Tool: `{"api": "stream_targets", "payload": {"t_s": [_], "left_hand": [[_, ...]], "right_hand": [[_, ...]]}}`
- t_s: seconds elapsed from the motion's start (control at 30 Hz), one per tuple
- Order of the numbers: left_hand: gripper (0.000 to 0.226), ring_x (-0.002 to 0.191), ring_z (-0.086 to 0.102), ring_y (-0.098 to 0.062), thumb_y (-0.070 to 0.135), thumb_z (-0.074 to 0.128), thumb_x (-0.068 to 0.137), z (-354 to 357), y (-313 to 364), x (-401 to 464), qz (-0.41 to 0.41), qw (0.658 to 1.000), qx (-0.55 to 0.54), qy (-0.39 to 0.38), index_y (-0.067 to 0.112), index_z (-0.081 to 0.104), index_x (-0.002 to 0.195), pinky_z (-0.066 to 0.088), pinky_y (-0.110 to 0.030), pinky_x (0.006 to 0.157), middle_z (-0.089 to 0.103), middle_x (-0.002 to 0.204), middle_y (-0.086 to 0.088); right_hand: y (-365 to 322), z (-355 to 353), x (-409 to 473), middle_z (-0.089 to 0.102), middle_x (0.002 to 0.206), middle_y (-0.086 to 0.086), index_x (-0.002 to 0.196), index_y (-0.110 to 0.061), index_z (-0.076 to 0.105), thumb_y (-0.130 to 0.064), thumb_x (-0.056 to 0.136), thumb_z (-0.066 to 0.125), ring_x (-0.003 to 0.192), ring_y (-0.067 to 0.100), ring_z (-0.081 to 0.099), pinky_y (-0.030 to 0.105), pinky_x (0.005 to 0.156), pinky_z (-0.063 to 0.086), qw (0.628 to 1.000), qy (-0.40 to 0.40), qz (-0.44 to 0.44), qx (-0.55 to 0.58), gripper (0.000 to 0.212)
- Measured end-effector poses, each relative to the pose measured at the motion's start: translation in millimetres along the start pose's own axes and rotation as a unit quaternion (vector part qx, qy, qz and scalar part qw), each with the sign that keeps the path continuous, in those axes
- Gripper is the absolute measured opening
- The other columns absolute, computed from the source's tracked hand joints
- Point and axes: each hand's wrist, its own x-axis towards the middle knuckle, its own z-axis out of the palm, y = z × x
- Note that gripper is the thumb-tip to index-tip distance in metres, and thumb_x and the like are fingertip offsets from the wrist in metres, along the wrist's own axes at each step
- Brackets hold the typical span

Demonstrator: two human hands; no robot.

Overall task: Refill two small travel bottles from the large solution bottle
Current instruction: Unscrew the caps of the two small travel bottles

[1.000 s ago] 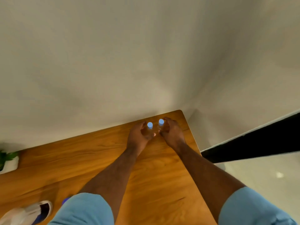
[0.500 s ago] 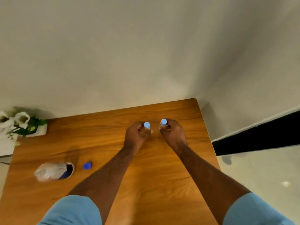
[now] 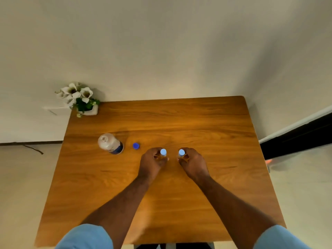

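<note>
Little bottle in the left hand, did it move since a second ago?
Yes. The little bottle that the left hand grips came away from the table's far right corner, toward the person and the table's middle.

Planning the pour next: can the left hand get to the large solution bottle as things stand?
Probably yes, once freed. The left hand grips a small travel bottle. The large solution bottle stands open to its left, with only the blue cap lying between them.
</note>
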Motion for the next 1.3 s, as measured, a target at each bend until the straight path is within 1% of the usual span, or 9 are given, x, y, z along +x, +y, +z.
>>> {"api": "stream_targets", "payload": {"t_s": [0.13,0.33,0.5,0.63,0.73,0.83,1.07,1.2,1.3], "left_hand": [[0.044,0.101,0.068,-0.015,0.021,0.087,0.079,-8.5,-18.7,-10.2,-0.01,1.0,0.001,-0.005,0.013,0.07,0.118,0.057,-0.027,0.086,0.074,0.113,-0.002],[0.042,0.1,0.065,-0.01,0.023,0.085,0.081,-9.1,-35.0,-10.9,-0.014,1.0,0.001,-0.012,0.016,0.07,0.119,0.052,-0.017,0.082,0.074,0.114,-0.001],[0.046,0.105,0.067,-0.014,0.028,0.084,0.082,-14.4,-29.6,-9.5,-0.006,1.0,-0.002,-0.008,0.014,0.07,0.123,0.059,-0.032,0.091,0.074,0.116,-0.001],[0.05,0.103,0.065,-0.011,0.03,0.088,0.077,-39.1,11.4,5.1,0.036,0.999,-0.04,0.001,0.015,0.071,0.121,0.052,-0.018,0.082,0.072,0.111,0.005],[0.05,0.101,0.066,-0.014,0.026,0.09,0.075,-52.8,38.7,10.6,0.066,0.995,-0.067,-0.009,0.012,0.072,0.118,0.055,-0.026,0.085,0.072,0.109,0.0],[0.05,0.099,0.069,-0.017,0.029,0.092,0.072,-66.7,66.1,19.8,0.086,0.992,-0.094,-0.003,0.012,0.074,0.116,0.059,-0.031,0.085,0.075,0.105,-0.001],[0.031,0.082,0.069,-0.012,0.025,0.09,0.074,-170.8,224.0,18.9,0.295,0.943,-0.146,0.047,0.021,0.074,0.101,0.057,-0.02,0.078,0.075,0.093,-0.002],[0.03,0.072,0.073,-0.024,0.022,0.091,0.074,-226.2,302.0,2.7,0.367,0.914,-0.163,0.064,0.007,0.077,0.096,0.062,-0.028,0.068,0.074,0.084,-0.015],[0.029,0.061,0.072,-0.017,0.019,0.091,0.074,-257.2,351.7,-13.1,0.392,0.897,-0.197,0.055,0.004,0.078,0.095,0.061,-0.023,0.061,0.074,0.082,-0.019]], "right_hand": [[-5.2,16.1,-12.3,0.066,0.125,0.003,0.128,-0.019,0.062,-0.024,0.087,0.07,0.11,0.023,0.063,0.037,0.093,0.052,1.0,-0.005,-0.006,-0.026,0.042],[-4.4,24.5,-14.3,0.067,0.122,0.004,0.126,-0.018,0.064,-0.023,0.088,0.069,0.111,0.023,0.062,0.036,0.094,0.05,1.0,0.003,-0.001,-0.03,0.039],[-8.8,22.3,-14.0,0.046,0.148,0.001,0.149,-0.024,0.037,-0.041,0.07,0.085,0.135,0.023,0.043,0.04,0.106,0.043,0.997,-0.044,0.031,-0.051,0.094],[-45.0,-22.2,-3.0,0.035,0.152,-0.004,0.152,-0.031,0.026,-0.075,0.052,0.076,0.14,0.019,0.031,0.04,0.105,0.041,0.999,-0.008,-0.033,-0.036,0.12],[-75.9,-56.4,3.3,0.042,0.148,-0.006,0.148,-0.031,0.036,-0.085,0.06,0.061,0.135,0.016,0.035,0.036,0.103,0.041,0.991,0.053,-0.107,-0.059,0.106],[-113.3,-86.9,17.9,0.054,0.138,-0.005,0.138,-0.03,0.051,-0.065,0.075,0.07,0.129,0.016,0.045,0.03,0.1,0.041,0.981,0.081,-0.167,-0.063,0.075],[-292.0,-226.3,1.4,0.073,0.087,-0.016,0.107,-0.027,0.073,-0.041,0.083,0.075,0.077,0.001,0.064,0.024,0.075,0.051,0.948,0.137,-0.287,0.011,0.027],[-371.0,-279.6,-30.1,0.075,0.085,-0.013,0.093,-0.027,0.076,-0.031,0.082,0.079,0.074,0.002,0.066,0.022,0.071,0.048,0.934,0.144,-0.327,0.009,0.012],[-413.8,-307.7,-52.4,0.075,0.082,-0.01,0.084,-0.023,0.074,-0.025,0.076,0.083,0.07,0.003,0.067,0.024,0.066,0.049,0.92,0.173,-0.351,0.023,0.012]]}}
